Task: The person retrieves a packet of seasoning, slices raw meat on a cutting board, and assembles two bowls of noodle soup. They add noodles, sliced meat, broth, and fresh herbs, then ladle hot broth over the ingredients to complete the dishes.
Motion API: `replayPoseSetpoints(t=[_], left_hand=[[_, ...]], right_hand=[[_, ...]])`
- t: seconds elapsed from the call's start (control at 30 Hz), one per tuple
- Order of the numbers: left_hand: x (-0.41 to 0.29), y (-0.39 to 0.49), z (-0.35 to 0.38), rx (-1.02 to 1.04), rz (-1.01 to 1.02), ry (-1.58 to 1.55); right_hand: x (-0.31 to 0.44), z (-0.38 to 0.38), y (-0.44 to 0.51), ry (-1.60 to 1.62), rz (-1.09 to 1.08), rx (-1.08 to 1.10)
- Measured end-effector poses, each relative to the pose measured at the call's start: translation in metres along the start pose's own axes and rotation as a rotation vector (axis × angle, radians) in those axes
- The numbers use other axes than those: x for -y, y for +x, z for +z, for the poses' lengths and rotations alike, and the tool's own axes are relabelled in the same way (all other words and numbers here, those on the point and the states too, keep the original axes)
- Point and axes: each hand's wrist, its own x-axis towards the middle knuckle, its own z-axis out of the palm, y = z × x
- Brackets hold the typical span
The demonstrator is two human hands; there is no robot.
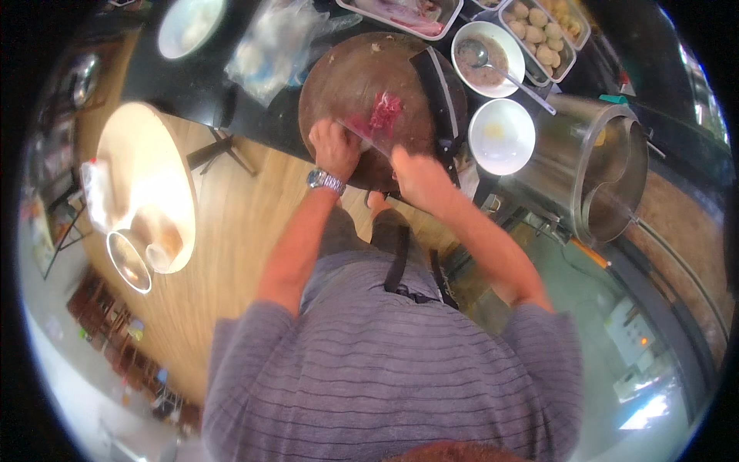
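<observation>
Small strips of red raw meat [385, 111] lie in a heap on a round wooden chopping block [346, 75]. My right hand [421, 179] grips a knife [366, 137], its handle mostly hidden by the fingers. The blade slants up and left across the block, just below the heap. My left hand [335, 151], wearing a metal wristwatch [326, 181], rests with curled fingers on the near left part of the block, close to the blade. Whatever lies under those fingers is hidden. A dark flat tool with a bright edge [441, 92], perhaps a cleaver, lies along the block's right side.
Behind the block stands a tray of raw meat [404, 14]. To its right are a bowl of minced paste with a spoon [488, 60], a tray of round balls [534, 32], a white bowl [501, 137] and a large steel pot [568, 167]. A plastic bag [277, 46] lies left.
</observation>
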Motion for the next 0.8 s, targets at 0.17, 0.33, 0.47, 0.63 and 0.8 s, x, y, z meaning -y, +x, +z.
replayPoseSetpoints(t=[0.17,0.33,0.47,0.63,0.8], left_hand=[[0.006,0.001,0.003,-0.014,0.031,-0.033],[0.005,0.003,-0.001,0.023,0.046,-0.014],[0.008,0.006,0.003,-0.017,0.059,0.002],[0.005,0.007,-0.002,0.016,0.008,-0.067],[-0.020,0.020,-0.054,0.140,0.109,-0.205]], right_hand=[[-0.009,0.030,-0.002,0.051,0.033,0.034],[0.021,0.044,0.085,0.097,-0.049,-0.125],[0.005,0.033,0.066,0.028,0.034,-0.130],[-0.021,-0.004,0.040,0.026,0.182,-0.249],[-0.011,-0.016,0.003,0.130,0.243,-0.280]])
